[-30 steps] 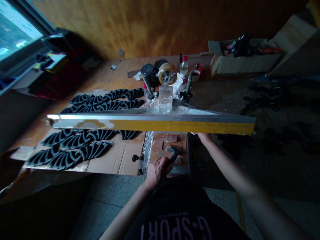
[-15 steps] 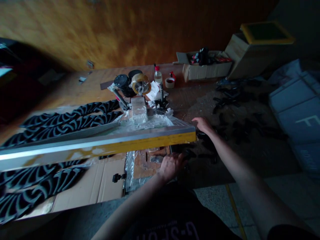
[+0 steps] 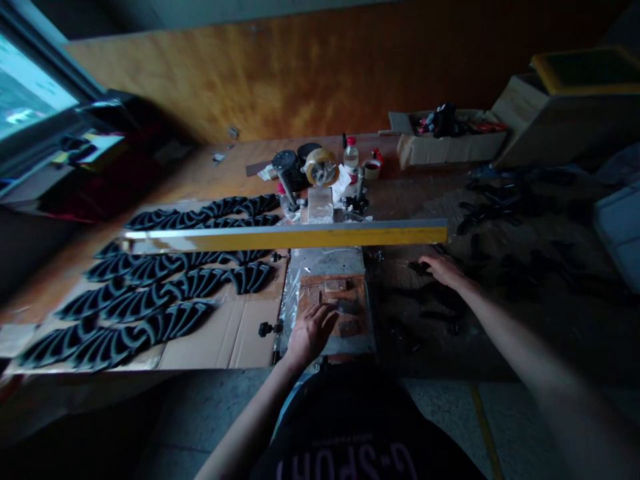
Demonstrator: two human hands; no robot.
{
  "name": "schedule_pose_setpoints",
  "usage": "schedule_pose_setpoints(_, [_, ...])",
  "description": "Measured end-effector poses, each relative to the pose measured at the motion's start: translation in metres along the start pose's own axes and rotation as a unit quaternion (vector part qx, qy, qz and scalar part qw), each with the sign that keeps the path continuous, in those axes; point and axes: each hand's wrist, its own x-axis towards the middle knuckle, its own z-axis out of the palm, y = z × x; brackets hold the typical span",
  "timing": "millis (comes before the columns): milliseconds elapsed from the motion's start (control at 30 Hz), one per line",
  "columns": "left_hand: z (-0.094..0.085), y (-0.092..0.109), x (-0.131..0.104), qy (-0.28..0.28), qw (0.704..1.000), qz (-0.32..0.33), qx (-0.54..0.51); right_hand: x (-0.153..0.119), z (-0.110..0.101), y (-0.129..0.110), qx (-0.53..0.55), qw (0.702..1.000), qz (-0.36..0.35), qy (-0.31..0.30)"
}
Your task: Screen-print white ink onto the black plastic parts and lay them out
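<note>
My left hand (image 3: 311,330) hovers over the wooden plate of the printing jig (image 3: 306,293), fingers spread and bent. Its fingertips are at the near left end of a small dark piece (image 3: 347,307); I cannot tell if they touch it. To the right, my right hand (image 3: 443,270) pinches a black plastic part (image 3: 417,267) at table level, partly covered by the fingers. Above the jig, a long screen frame (image 3: 300,236) with a yellow front and grey top is raised and seen nearly edge-on.
Rows of black curved parts (image 3: 185,283) cover cardboard on the left. Loose black parts (image 3: 500,200) lie on the right. Behind the frame stand a tape roll (image 3: 321,168), a red-capped bottle (image 3: 351,157) and an open carton (image 3: 450,152). A black knob (image 3: 270,329) projects from the jig's left.
The view has swung left, and the screen frame now sits higher, uncovering the jig. My left hand has moved left over the jig. My right hand has lowered and closed on a black part.
</note>
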Motion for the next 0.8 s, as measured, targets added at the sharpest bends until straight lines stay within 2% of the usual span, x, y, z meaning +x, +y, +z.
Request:
schedule_pose_setpoints(100, [-0.023,-0.025,-0.017,0.059,0.991,-0.105,-0.052,-0.004,-0.006,-0.043,-0.007,0.997,0.001,0.081])
schedule_pose_setpoints(200, [-0.049,-0.041,-0.015,0.121,0.964,-0.183,-0.148,-0.013,-0.002,-0.122,0.035,0.990,-0.067,0.123])
schedule_pose_setpoints(300, [-0.083,-0.043,0.007,0.225,0.924,-0.174,-0.255,-0.026,0.018,-0.206,0.115,0.964,-0.205,0.123])
schedule_pose_setpoints(400, [-0.124,-0.034,0.039,0.335,0.875,-0.113,-0.330,-0.032,0.035,-0.261,0.107,0.940,-0.301,0.118])
schedule_pose_setpoints(500, [-0.157,-0.027,0.069,0.381,0.858,-0.062,-0.338,-0.033,0.040,-0.284,0.029,0.942,-0.312,0.119])
schedule_pose_setpoints(600, [-0.170,-0.025,0.080,0.370,0.872,-0.068,-0.314,-0.035,0.037,-0.293,-0.026,0.946,-0.291,0.142])
schedule_pose_setpoints(700, [-0.165,-0.026,0.063,0.335,0.881,-0.091,-0.321,-0.040,0.032,-0.290,-0.089,0.942,-0.267,0.182])
schedule_pose_setpoints(800, [-0.148,-0.034,0.024,0.256,0.895,-0.136,-0.340,-0.042,0.018,-0.264,-0.164,0.933,-0.217,0.236])
